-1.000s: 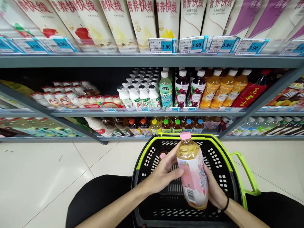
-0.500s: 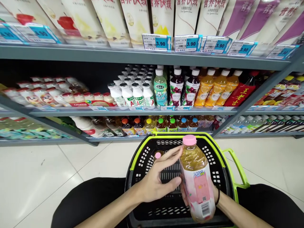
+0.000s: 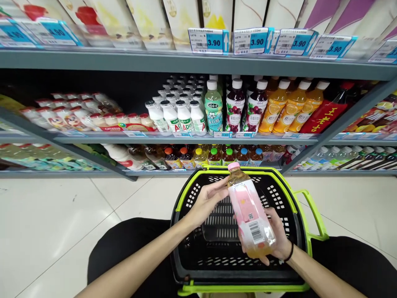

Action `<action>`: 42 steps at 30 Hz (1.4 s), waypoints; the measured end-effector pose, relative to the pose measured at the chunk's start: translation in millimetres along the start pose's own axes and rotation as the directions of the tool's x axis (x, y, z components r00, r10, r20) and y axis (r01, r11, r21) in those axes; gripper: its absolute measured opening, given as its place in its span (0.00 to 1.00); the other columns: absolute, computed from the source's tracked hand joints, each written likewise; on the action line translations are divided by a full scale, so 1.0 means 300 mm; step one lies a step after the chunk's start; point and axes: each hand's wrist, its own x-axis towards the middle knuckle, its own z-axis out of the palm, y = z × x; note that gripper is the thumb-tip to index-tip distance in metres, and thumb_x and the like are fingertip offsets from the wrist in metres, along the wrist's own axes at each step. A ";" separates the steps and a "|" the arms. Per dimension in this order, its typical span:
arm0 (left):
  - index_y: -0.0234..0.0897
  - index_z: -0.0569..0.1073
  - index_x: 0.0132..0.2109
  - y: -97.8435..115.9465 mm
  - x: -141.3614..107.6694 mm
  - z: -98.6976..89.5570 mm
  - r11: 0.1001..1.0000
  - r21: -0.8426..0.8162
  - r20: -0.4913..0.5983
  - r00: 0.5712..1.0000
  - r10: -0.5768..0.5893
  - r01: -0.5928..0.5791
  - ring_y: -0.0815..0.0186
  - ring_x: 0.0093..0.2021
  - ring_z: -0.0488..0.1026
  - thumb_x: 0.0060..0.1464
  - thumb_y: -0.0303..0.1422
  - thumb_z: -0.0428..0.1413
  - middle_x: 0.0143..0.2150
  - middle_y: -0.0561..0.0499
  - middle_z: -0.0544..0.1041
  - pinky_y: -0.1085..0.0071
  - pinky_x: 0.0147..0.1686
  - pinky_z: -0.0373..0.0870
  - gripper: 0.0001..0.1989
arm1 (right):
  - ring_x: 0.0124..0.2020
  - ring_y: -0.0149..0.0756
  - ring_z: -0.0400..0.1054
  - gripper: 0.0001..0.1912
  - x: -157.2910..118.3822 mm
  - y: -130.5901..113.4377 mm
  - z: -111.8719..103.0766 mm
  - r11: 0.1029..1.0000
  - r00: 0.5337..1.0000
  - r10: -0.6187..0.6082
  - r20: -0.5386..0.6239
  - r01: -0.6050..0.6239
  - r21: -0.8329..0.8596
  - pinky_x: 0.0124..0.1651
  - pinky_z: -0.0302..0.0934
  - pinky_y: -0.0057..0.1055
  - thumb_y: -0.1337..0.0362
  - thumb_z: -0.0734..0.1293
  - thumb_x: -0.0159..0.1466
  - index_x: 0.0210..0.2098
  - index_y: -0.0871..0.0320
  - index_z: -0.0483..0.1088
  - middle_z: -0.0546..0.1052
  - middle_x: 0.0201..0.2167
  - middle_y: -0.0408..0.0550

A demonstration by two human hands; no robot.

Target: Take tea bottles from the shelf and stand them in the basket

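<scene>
A clear bottle (image 3: 249,211) with a pink cap, a pink and white label and yellowish drink is tilted above a black basket (image 3: 217,275) with lime-green trim. My right hand (image 3: 277,234) is wrapped round its lower part from below and the right side, a dark band at the wrist. The fingers of my left hand (image 3: 207,203) touch the bottle's upper left side near the neck, closed against it. A barcode on the label faces up.
Ahead stands a grey shelf (image 3: 186,62) with white milk bottles (image 3: 197,118), grape drinks (image 3: 235,109), orange juices (image 3: 277,107) and price tags. Small capped bottles line the lowest shelf. Black-clad knees (image 3: 124,248) flank the basket, and its green handle (image 3: 314,215) sticks out right.
The bottle has tipped, its cap moving left and its base rising, and looks farther from the camera. My left hand has moved up with it. The view has shifted slightly.
</scene>
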 end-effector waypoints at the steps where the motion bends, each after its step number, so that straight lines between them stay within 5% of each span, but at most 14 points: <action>1: 0.40 0.79 0.60 -0.002 0.004 -0.001 1.000 -0.014 0.004 1.000 -0.004 0.004 0.49 0.65 0.71 0.60 0.41 0.66 0.62 0.43 0.77 0.54 0.68 0.63 0.23 | 0.33 0.51 0.78 0.42 -0.006 -0.001 0.001 0.999 1.000 -0.010 -0.017 0.010 -0.039 0.20 0.67 0.31 0.36 0.63 0.61 0.59 0.66 0.71 0.81 0.40 0.62; 4: 0.36 0.79 0.60 -0.002 0.015 -0.002 0.995 -0.083 0.006 0.998 -0.060 0.061 0.46 0.64 0.72 0.61 0.43 0.64 0.62 0.40 0.77 0.53 0.64 0.65 0.24 | 0.45 0.52 0.78 0.37 -0.017 0.003 0.004 0.962 0.983 -0.155 -0.096 0.128 -0.241 0.39 0.76 0.43 0.42 0.71 0.60 0.61 0.59 0.69 0.80 0.50 0.59; 6: 0.34 0.79 0.59 0.003 0.020 -0.004 0.988 -0.127 -0.020 0.996 -0.089 0.086 0.45 0.63 0.72 0.60 0.45 0.63 0.61 0.39 0.77 0.54 0.61 0.67 0.26 | 0.55 0.50 0.74 0.36 -0.016 0.005 0.003 0.877 0.946 -0.296 -0.135 0.213 -0.431 0.57 0.71 0.47 0.47 0.76 0.59 0.61 0.56 0.68 0.77 0.57 0.56; 9: 0.35 0.78 0.60 0.013 0.023 -0.015 0.986 -0.141 -0.055 0.993 -0.101 0.092 0.47 0.60 0.74 0.58 0.47 0.65 0.59 0.39 0.79 0.57 0.59 0.69 0.28 | 0.63 0.49 0.69 0.40 -0.007 0.003 0.001 0.685 0.894 -0.434 -0.107 0.250 -0.684 0.68 0.62 0.47 0.52 0.78 0.59 0.65 0.54 0.62 0.71 0.64 0.57; 16: 0.36 0.80 0.57 0.006 0.025 -0.055 0.994 -0.105 0.002 1.000 -0.007 0.007 0.48 0.59 0.75 0.59 0.46 0.64 0.59 0.40 0.79 0.58 0.58 0.69 0.25 | 0.52 0.47 0.75 0.48 -0.014 -0.032 0.014 0.138 0.757 -0.650 -0.061 0.038 -0.990 0.53 0.72 0.42 0.53 0.79 0.57 0.70 0.53 0.56 0.75 0.57 0.55; 21: 0.36 0.78 0.61 0.013 0.030 -0.058 0.992 -0.118 0.050 0.998 0.040 -0.034 0.48 0.63 0.71 0.63 0.43 0.59 0.64 0.40 0.75 0.57 0.63 0.66 0.23 | 0.51 0.49 0.73 0.42 -0.022 -0.074 0.011 -0.274 0.612 -0.759 0.221 0.008 -0.962 0.55 0.71 0.46 0.52 0.76 0.61 0.68 0.57 0.58 0.74 0.54 0.57; 27: 0.39 0.76 0.63 0.025 0.029 -0.058 0.986 -0.153 0.120 0.989 0.082 -0.063 0.47 0.68 0.65 0.61 0.41 0.59 0.68 0.44 0.70 0.53 0.66 0.62 0.25 | 0.50 0.52 0.70 0.39 -0.035 -0.127 -0.016 -0.561 0.476 -0.725 0.498 0.011 -0.828 0.51 0.70 0.49 0.58 0.76 0.63 0.68 0.61 0.59 0.73 0.53 0.61; 32: 0.42 0.75 0.64 0.030 0.026 -0.059 0.980 -0.163 0.180 0.973 0.142 -0.112 0.47 0.68 0.65 0.52 0.35 0.62 0.68 0.45 0.71 0.52 0.70 0.57 0.30 | 0.55 0.56 0.69 0.44 -0.058 -0.188 -0.055 -0.704 0.428 -0.627 0.651 0.045 -0.709 0.54 0.69 0.52 0.61 0.77 0.62 0.71 0.62 0.57 0.72 0.55 0.65; 36: 0.42 0.73 0.67 0.034 0.025 -0.070 0.980 -0.072 0.239 0.951 0.198 -0.186 0.46 0.67 0.67 0.55 0.35 0.63 0.69 0.43 0.70 0.50 0.69 0.58 0.32 | 0.57 0.57 0.69 0.46 -0.067 -0.207 -0.067 -0.734 0.413 -0.599 0.686 0.060 -0.677 0.56 0.69 0.52 0.63 0.78 0.61 0.72 0.60 0.56 0.72 0.56 0.64; 39: 0.44 0.69 0.70 0.024 0.023 -0.078 0.974 -0.015 0.260 0.939 0.224 -0.228 0.48 0.71 0.62 0.60 0.36 0.62 0.73 0.44 0.64 0.51 0.71 0.55 0.32 | 0.55 0.54 0.71 0.44 -0.063 -0.182 -0.049 -0.639 0.424 -0.682 0.596 0.052 -0.768 0.56 0.69 0.51 0.61 0.79 0.60 0.70 0.57 0.58 0.73 0.56 0.61; 42: 0.47 0.64 0.72 0.005 0.021 -0.077 0.973 -0.037 0.225 0.947 0.229 -0.227 0.48 0.75 0.55 0.61 0.36 0.62 0.75 0.45 0.59 0.51 0.73 0.52 0.35 | 0.52 0.50 0.73 0.45 -0.049 -0.134 -0.020 -0.338 0.504 -0.795 0.337 0.092 -0.937 0.51 0.72 0.45 0.57 0.80 0.57 0.69 0.54 0.59 0.74 0.55 0.57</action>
